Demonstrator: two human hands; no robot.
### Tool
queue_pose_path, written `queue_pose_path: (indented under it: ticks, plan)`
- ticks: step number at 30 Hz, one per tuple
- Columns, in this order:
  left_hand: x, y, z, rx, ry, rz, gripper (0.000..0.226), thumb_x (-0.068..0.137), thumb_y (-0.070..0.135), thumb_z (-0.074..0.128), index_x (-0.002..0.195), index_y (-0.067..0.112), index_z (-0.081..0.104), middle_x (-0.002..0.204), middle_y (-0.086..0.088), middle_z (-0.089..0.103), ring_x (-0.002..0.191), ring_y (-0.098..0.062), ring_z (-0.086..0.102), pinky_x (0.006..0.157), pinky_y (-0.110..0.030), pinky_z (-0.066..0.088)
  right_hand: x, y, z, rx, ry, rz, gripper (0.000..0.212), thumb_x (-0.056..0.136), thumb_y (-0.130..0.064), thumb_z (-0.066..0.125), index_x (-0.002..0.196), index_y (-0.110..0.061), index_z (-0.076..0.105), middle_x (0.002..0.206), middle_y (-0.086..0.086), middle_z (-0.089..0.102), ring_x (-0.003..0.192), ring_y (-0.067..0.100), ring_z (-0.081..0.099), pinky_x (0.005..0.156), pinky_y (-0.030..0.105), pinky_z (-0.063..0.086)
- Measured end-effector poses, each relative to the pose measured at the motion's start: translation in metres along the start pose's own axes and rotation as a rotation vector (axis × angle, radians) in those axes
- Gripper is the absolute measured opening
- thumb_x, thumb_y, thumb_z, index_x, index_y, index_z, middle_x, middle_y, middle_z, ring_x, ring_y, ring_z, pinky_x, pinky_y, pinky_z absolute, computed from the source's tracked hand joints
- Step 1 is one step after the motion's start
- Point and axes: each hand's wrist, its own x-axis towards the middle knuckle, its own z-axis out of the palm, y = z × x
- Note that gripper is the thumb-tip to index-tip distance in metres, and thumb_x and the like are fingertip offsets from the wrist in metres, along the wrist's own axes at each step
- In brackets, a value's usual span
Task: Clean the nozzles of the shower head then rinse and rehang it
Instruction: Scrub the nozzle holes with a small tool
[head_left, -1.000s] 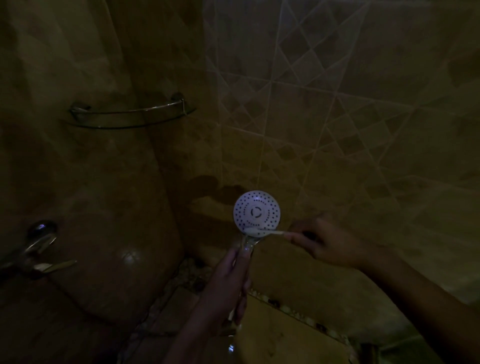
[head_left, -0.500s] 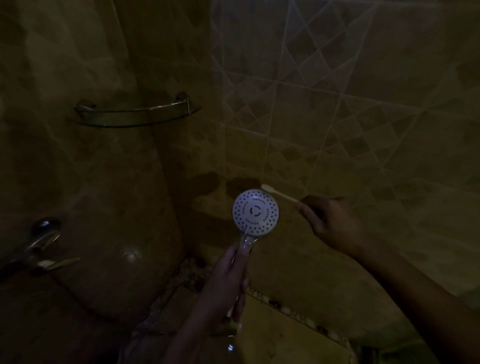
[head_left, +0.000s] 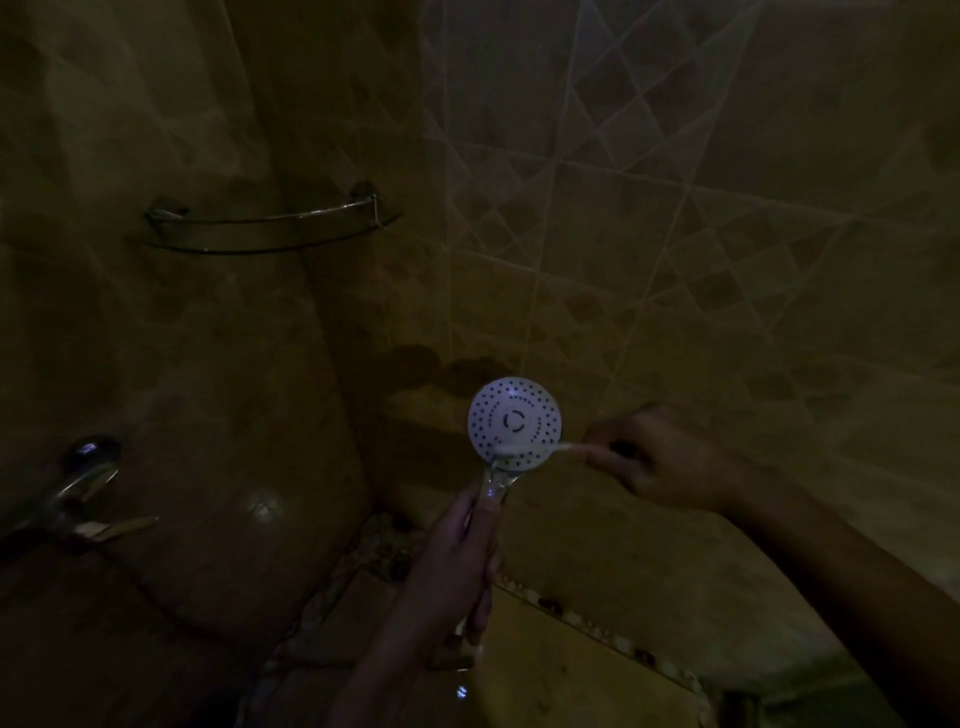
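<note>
Up in the corner, a curved glass shelf hung between the two tiled walls, with a thin metal rail along its front catching a little light. It was too dark to tell what sat on it. Down low, a yellowish tiled surface lay at the foot of the right-hand wall, edged by a strip of pebble mosaic. Left of that, the floor sat in deep shadow, and whatever lay there could not be made out.
</note>
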Motion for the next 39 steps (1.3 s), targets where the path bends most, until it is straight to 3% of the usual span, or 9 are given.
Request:
queue_pose_path:
  ticks: [3, 8, 13, 18, 23, 28, 33, 37, 39]
  plan:
    - [-0.001, 0.000, -0.001, -0.010, 0.007, 0.005, 0.025, 0.104, 0.040, 0.038, 0.106, 0.024, 0.057, 0.054, 0.001, 0.045, 0.024, -0.013, 0.033, 0.032, -0.012, 0.026, 0.007, 0.006, -0.005, -0.061, 0.251, 0.155, 0.034, 0.101, -0.038, 0.047, 0.090, -0.016, 0.071, 0.066, -0.002, 0.067, 0.051, 0.009, 0.059, 0.052, 0.034, 0.050]
    - [-0.001, -0.001, -0.002, 0.029, 0.009, 0.020, 0.027, 0.105, 0.039, 0.037, 0.106, 0.020, 0.056, 0.055, 0.001, 0.046, 0.024, -0.014, 0.033, 0.032, -0.013, 0.026, 0.004, -0.011, -0.006, -0.022, -0.072, -0.073, 0.033, 0.101, -0.042, 0.053, 0.080, -0.022, 0.069, 0.058, -0.008, 0.059, 0.050, 0.010, 0.057, 0.047, 0.015, 0.038]
    - [-0.001, -0.002, -0.004, 0.050, 0.011, 0.021, 0.029, 0.105, 0.042, 0.037, 0.103, 0.018, 0.054, 0.056, -0.001, 0.046, 0.028, -0.017, 0.034, 0.033, -0.015, 0.026, 0.017, -0.004, -0.012, -0.060, 0.247, 0.175, 0.032, 0.103, -0.031, 0.049, 0.090, -0.012, 0.072, 0.066, -0.004, 0.065, 0.058, 0.005, 0.061, 0.050, 0.017, 0.040]
    - [0.001, -0.001, -0.004, 0.041, 0.007, 0.034, 0.028, 0.105, 0.041, 0.038, 0.103, 0.019, 0.055, 0.055, 0.000, 0.045, 0.026, -0.016, 0.033, 0.032, -0.016, 0.026, 0.012, -0.018, -0.007, -0.048, -0.121, -0.067, 0.037, 0.100, -0.047, 0.049, 0.085, -0.022, 0.071, 0.062, -0.003, 0.065, 0.052, 0.013, 0.060, 0.048, 0.024, 0.045]
    - [0.002, -0.002, -0.009, 0.051, 0.031, 0.030, 0.030, 0.103, 0.045, 0.039, 0.102, 0.020, 0.055, 0.058, -0.002, 0.045, 0.027, -0.015, 0.035, 0.032, -0.016, 0.026, 0.026, -0.010, -0.011, -0.064, 0.165, 0.179, 0.029, 0.103, -0.032, 0.050, 0.090, -0.017, 0.071, 0.070, -0.005, 0.067, 0.056, 0.006, 0.060, 0.050, 0.024, 0.042]
    - [0.003, -0.002, -0.009, 0.056, 0.024, 0.061, 0.027, 0.104, 0.041, 0.039, 0.096, 0.019, 0.053, 0.056, -0.003, 0.044, 0.027, -0.017, 0.033, 0.033, -0.016, 0.027, 0.025, -0.028, -0.012, -0.026, -0.145, -0.059, 0.027, 0.101, -0.031, 0.057, 0.078, -0.046, 0.057, 0.055, -0.017, 0.056, 0.050, 0.001, 0.058, 0.047, 0.010, 0.037]
    - [0.008, -0.005, -0.013, 0.086, 0.056, 0.057, 0.032, 0.104, 0.041, 0.040, 0.095, 0.012, 0.049, 0.058, -0.004, 0.046, 0.025, -0.018, 0.035, 0.032, -0.016, 0.027, 0.039, -0.017, -0.009, -0.138, 0.241, 0.097, 0.028, 0.102, -0.027, 0.052, 0.086, -0.014, 0.071, 0.061, -0.012, 0.058, 0.049, 0.003, 0.055, 0.049, 0.012, 0.036]
    - [0.006, -0.005, -0.015, 0.110, 0.056, 0.060, 0.034, 0.104, 0.042, 0.039, 0.094, 0.010, 0.047, 0.063, -0.009, 0.045, 0.025, -0.016, 0.035, 0.033, -0.016, 0.027, 0.036, -0.020, 0.004, -0.049, -0.074, -0.108, 0.025, 0.102, -0.038, 0.052, 0.086, -0.027, 0.068, 0.058, -0.011, 0.056, 0.052, 0.006, 0.060, 0.046, 0.012, 0.041]
    - [0.007, -0.004, -0.017, 0.111, 0.065, 0.062, 0.033, 0.104, 0.042, 0.038, 0.094, 0.012, 0.049, 0.063, -0.009, 0.046, 0.025, -0.016, 0.035, 0.033, -0.017, 0.026, 0.042, -0.015, 0.006, -0.106, 0.046, -0.032, 0.028, 0.102, -0.043, 0.047, 0.085, -0.029, 0.065, 0.057, -0.012, 0.054, 0.050, 0.006, 0.059, 0.044, 0.010, 0.037]
